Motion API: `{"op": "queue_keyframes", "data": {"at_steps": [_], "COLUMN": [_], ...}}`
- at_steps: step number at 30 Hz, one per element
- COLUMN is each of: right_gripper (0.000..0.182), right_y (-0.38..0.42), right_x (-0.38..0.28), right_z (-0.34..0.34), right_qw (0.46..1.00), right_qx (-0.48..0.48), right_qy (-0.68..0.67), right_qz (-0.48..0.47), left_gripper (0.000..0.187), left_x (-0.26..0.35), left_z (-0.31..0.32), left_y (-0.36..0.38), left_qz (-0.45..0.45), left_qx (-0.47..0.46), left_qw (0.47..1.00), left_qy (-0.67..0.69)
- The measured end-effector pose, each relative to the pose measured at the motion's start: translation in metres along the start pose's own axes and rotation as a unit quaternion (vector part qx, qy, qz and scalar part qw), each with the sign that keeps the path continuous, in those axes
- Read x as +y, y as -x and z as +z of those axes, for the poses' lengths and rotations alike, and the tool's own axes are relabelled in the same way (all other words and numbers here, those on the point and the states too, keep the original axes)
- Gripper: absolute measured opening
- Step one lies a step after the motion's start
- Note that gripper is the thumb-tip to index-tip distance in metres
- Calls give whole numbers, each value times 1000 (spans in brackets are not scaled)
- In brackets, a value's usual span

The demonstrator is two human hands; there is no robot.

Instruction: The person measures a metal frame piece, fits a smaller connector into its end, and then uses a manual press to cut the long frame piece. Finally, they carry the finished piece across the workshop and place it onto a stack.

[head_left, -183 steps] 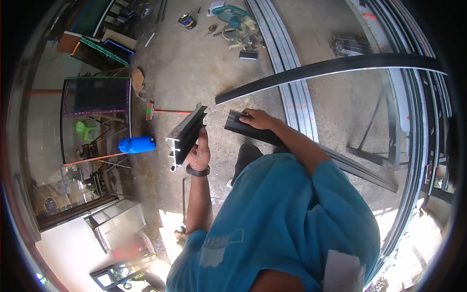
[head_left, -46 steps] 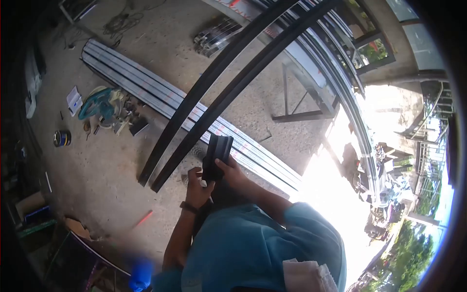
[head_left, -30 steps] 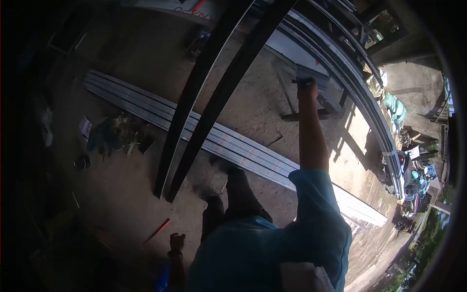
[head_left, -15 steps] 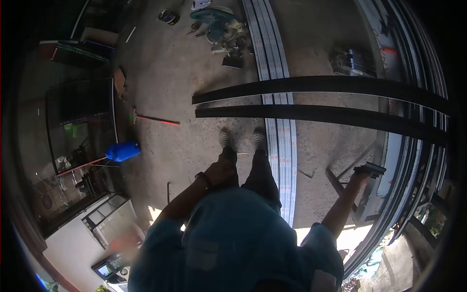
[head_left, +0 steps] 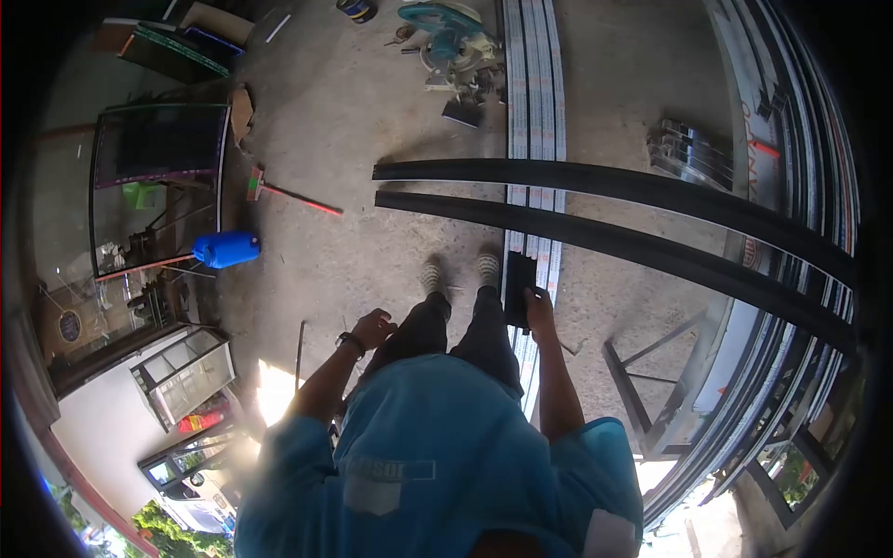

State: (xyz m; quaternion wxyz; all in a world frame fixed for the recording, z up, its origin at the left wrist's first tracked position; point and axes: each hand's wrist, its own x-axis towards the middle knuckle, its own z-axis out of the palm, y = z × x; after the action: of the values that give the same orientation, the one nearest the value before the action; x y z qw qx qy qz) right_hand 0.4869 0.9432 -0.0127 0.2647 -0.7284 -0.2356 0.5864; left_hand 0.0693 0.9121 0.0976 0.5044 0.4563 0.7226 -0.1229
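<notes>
My right hand (head_left: 539, 312) is closed on a short black profile piece (head_left: 519, 283), gripping its right side. The piece stretches lengthwise away from me, over the white-wrapped profiles (head_left: 535, 121) on the floor. In front of my left thigh hangs my left hand (head_left: 374, 329), with loosely bent fingers and nothing visible in it. Two long black profiles (head_left: 577, 173) run side by side across the view beyond my feet, apart from both hands. Their right ends reach the stacked lengths at the right.
A mitre saw (head_left: 451, 42) sits on the floor ahead. To the left are a red-handled brush (head_left: 302, 197), a blue drum (head_left: 227, 249) and a framed panel (head_left: 158, 144). Long stacked profiles (head_left: 809, 139) line the right side, with a metal frame (head_left: 637, 386) below.
My right hand has swung in from the far right with the short black profile piece to beside my right leg. My left hand has moved left, off my thigh. The view has shifted.
</notes>
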Motion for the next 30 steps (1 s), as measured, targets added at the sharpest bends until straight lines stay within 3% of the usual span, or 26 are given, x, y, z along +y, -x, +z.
{"op": "queue_keyframes", "data": {"at_steps": [2, 5, 8, 9, 12, 14, 15, 17, 18, 19, 20, 22, 23, 24, 25, 26, 28, 30], "right_gripper": [39, 37, 34, 38, 37, 34, 37, 41, 41, 41, 49, 65, 75, 73, 65, 59, 48, 42], "right_y": [-15, -23, -13, -19, 4, 36, 60, 51, 24, 11, -18, 5, 19, 57, 80, 82, 86, 85], "right_x": [7, 21, 12, 28, 16, -20, -75, -86, -52, -54, -48, -68, -55, -90, -93, -63, -32, -26], "right_z": [21, 16, 15, 26, 69, 89, 81, 76, 70, 46, 6, -9, -4, -10, -7, 6, 1, -57], "right_qw": [999, 999, 999, 998, 991, 980, 978, 973, 971, 986, 977, 995, 992, 982, 958, 944, 963, 882], "right_qx": [-33, 22, 13, -28, -83, -102, -173, -199, -148, -82, -60, 12, -74, -157, -206, -225, -18, 156], "right_qy": [24, 13, -4, -16, 45, 101, 104, 102, 99, -83, -204, -99, -97, -89, -168, -230, -260, -443], "right_qz": [3, -23, 48, 56, -98, -136, -50, -63, -162, -115, 31, -21, -21, 63, 110, 75, -60, -36], "left_gripper": [48, 43, 43, 46, 43, 43, 43, 40, 39, 37, 33, 25, 26, 31, 37, 43, 52, 59], "left_x": [27, 57, 76, 85, 112, 130, 133, 120, 114, 103, 104, 129, 137, 172, 191, 205, 229, 234], "left_z": [1, 10, 20, 21, 38, 49, 52, 59, 61, 61, 55, 42, 43, 43, 50, 56, 72, 72], "left_y": [3, 2, -11, -15, -36, -36, -36, -39, -44, -49, -44, -27, -29, -17, -21, -23, -13, -11], "left_qz": [16, 92, 149, 159, -11, -41, -54, -20, 3, 0, 0, 12, 72, 107, 160, 213, 313, 353], "left_qx": [-7, -16, -15, -29, -81, -84, -84, -13, 12, 23, 5, -40, -62, -107, -173, -227, -200, -174], "left_qw": [1000, 994, 988, 987, 976, 913, 866, 872, 877, 899, 887, 861, 893, 895, 908, 911, 909, 907], "left_qy": [20, 48, 31, 20, 202, 397, 490, 489, 481, 436, 461, 507, 440, 419, 346, 271, 191, 150]}}
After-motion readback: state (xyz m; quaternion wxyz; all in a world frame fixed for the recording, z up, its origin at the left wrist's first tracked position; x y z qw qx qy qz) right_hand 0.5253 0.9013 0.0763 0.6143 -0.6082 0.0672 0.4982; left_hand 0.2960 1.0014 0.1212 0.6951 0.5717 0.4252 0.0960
